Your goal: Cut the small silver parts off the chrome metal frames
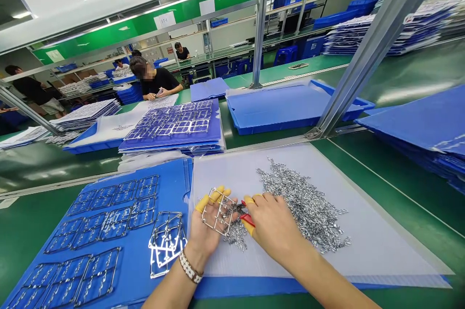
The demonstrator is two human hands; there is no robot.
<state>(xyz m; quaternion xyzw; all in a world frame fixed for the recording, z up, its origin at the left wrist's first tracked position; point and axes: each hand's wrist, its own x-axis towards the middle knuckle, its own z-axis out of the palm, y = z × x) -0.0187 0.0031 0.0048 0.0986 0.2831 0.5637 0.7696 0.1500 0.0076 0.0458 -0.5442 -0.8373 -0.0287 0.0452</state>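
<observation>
My left hand (207, 229), palm up with yellow finger cots on its fingertips, holds a shiny metallic sprue frame (217, 212) with small parts on it. My right hand (272, 224), also wearing yellow finger cots, is closed around red-handled nippers (245, 216). Their jaws are at the right side of the frame; the exact contact is too small to make out. A small heap of silvery parts (237, 239) lies just below the nippers. Farther right spreads a large pile of the same parts (305, 205) on a translucent white sheet (366, 246).
More sprue frames (105, 224) lie in rows on a blue board (170, 178), with several stacked loosely (167, 241) near my left wrist. Behind stand a stack of blue sheets (218, 134) and a blue tray (276, 105). A slanted metal post (378, 42) rises at right. A co-worker (160, 79) sits opposite.
</observation>
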